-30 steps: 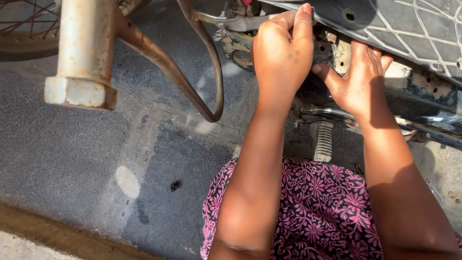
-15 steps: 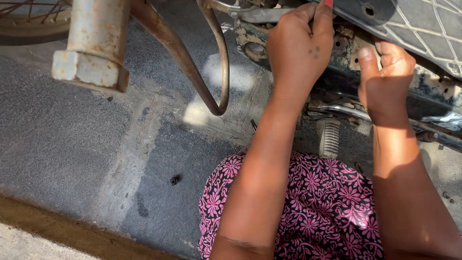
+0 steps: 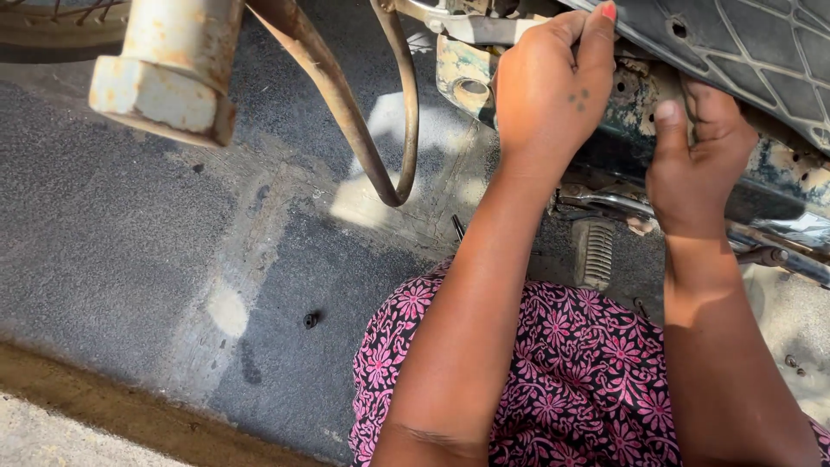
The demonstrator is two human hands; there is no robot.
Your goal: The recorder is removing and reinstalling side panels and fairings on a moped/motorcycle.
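My left hand (image 3: 546, 95) rests on the far edge of the ribbed panel (image 3: 743, 52) at the far right, and my right hand (image 3: 696, 164) grips the metal frame (image 3: 778, 177) just below that panel, to the right of my left. Near me, under both forearms, my patterned skirt (image 3: 596, 380) covers my lap, with the ridged footpeg (image 3: 595, 252) just beyond it between my arms. To the left, the bent stand rod (image 3: 346, 112) hangs over the pavement (image 3: 130, 259), the blocky cylinder end (image 3: 169, 73) sits far left of it, and a small bolt (image 3: 311, 320) lies on the ground left of my skirt.
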